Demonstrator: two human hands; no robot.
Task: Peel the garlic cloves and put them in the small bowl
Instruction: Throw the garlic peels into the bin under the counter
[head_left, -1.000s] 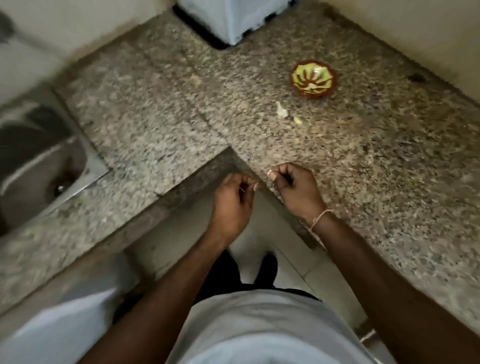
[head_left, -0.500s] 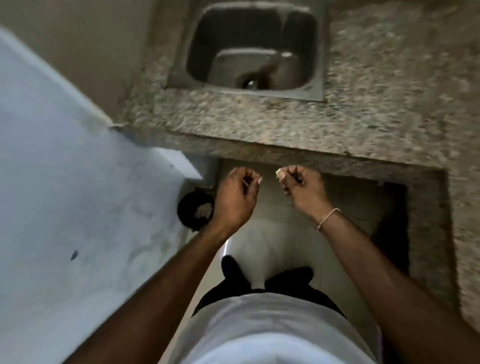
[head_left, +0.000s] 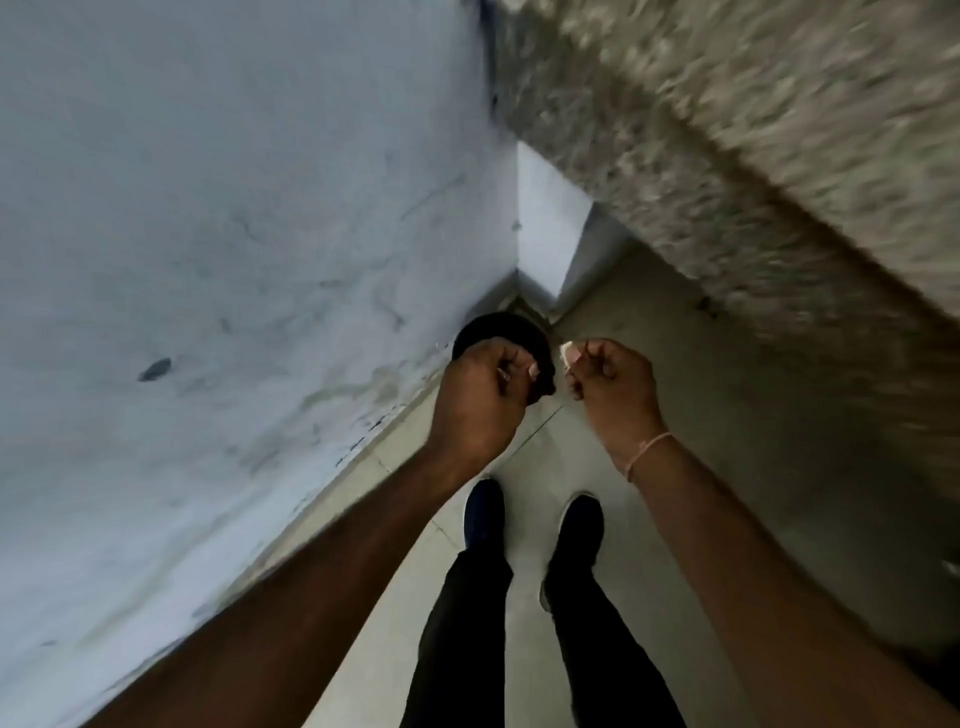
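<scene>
My right hand (head_left: 608, 384) pinches a pale garlic clove (head_left: 568, 352) between thumb and fingertips, held above the floor. My left hand (head_left: 480, 400) is level with it on the left, its fingers curled around a thin pale sliver of garlic peel (head_left: 502, 372). That hand hovers over a round black bin (head_left: 498, 327) standing on the floor in the corner. The small bowl and the other cloves are out of view.
A pale blue wall (head_left: 208, 234) fills the left side. The speckled granite countertop (head_left: 753, 130) runs along the upper right, blurred. My two dark shoes (head_left: 483, 514) stand on the grey tiled floor (head_left: 727, 467) below the hands.
The view has swung left from the counter and bowl, past the sink, down to the floor corner. Both hands keep their grips and now hang by the black bin.
</scene>
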